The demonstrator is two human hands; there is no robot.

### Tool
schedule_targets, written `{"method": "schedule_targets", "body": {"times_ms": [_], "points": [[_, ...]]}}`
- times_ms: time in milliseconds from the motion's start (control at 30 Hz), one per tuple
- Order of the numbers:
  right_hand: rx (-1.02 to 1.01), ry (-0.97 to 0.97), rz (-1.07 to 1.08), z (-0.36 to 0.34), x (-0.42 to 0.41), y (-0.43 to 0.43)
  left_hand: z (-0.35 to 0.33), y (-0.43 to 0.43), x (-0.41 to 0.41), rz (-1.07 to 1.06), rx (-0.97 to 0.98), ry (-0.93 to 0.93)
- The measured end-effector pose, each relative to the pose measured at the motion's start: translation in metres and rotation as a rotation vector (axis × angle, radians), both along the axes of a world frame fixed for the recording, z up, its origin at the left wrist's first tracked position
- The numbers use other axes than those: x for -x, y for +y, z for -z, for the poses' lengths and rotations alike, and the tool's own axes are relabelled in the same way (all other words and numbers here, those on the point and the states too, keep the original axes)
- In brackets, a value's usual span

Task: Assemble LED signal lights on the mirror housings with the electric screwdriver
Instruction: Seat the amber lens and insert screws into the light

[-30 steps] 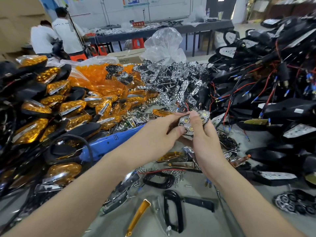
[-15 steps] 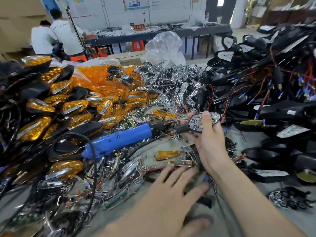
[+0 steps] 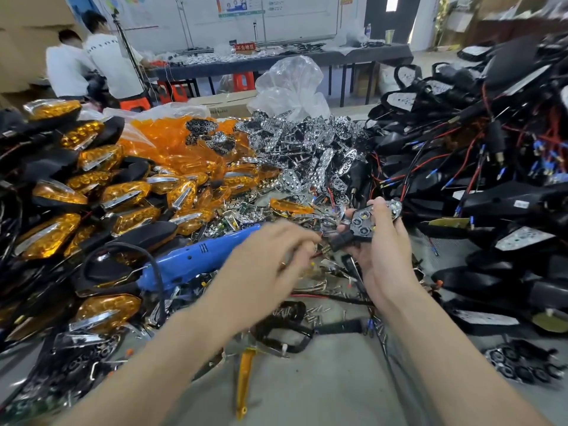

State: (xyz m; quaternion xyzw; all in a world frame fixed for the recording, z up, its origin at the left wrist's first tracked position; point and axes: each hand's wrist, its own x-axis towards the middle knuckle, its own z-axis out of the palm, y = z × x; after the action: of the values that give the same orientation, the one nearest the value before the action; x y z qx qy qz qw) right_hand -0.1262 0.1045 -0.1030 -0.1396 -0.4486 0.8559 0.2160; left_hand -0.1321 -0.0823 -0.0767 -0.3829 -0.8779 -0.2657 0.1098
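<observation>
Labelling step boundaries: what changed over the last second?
The left hand let go of the LED module, dropped low and open, then came back up beside it; blur hides whether it pinches anything. The right hand kept holding the module; the blue screwdriver lay unmoved.

The right hand (image 3: 384, 259) grips an LED signal light (image 3: 365, 224) above the cluttered worktop (image 3: 332, 385). The blurred left hand (image 3: 267, 256) hovers just beside it, over the blue electric screwdriver (image 3: 190, 265).

It was a factory assembly floor. Heaps of amber lights (image 3: 123, 195) lay at nine o'clock, wired black housings (image 3: 507, 202) at three, and workers (image 3: 106, 66) stood at ten.
</observation>
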Motion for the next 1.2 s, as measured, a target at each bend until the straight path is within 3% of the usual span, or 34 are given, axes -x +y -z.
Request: {"method": "schedule_targets", "body": {"times_ms": [100,300,500,567,633,733,800,867,967,1200], "points": [[0.077,0.006,-0.074,0.0,0.001,0.002,-0.018,0.008,0.039,-0.169,0.005,0.025],[0.171,0.032,-0.142,0.0,0.001,0.006,-0.024,0.022,0.094,-0.237,0.505,-0.092],[0.152,0.047,-0.142,0.0,0.002,0.004,-0.022,0.022,0.1,-0.36,0.516,-0.025],[0.133,0.047,-0.167,0.0,0.002,0.004,-0.025,0.015,0.096,-0.431,0.352,0.03],[0.147,0.055,-0.211,0.0,0.003,0.004,-0.027,0.009,0.087,-0.459,0.028,-0.041],[0.178,0.059,-0.301,-0.001,0.002,0.0,-0.022,0.011,0.059,-0.341,-0.611,-0.566],[0.176,0.048,-0.329,-0.001,0.0,-0.004,-0.014,0.021,0.038,-0.213,-0.803,-0.842],[0.149,0.053,-0.334,-0.001,-0.001,-0.008,-0.004,0.033,0.027,-0.123,-0.855,-0.91],[0.054,0.08,-0.363,0.0,-0.003,-0.01,0.007,0.044,0.02,-0.092,-0.849,-0.858],[-0.039,0.065,-0.345,0.001,-0.004,-0.01,0.014,0.038,0.018,-0.093,-0.621,-0.495]]}}
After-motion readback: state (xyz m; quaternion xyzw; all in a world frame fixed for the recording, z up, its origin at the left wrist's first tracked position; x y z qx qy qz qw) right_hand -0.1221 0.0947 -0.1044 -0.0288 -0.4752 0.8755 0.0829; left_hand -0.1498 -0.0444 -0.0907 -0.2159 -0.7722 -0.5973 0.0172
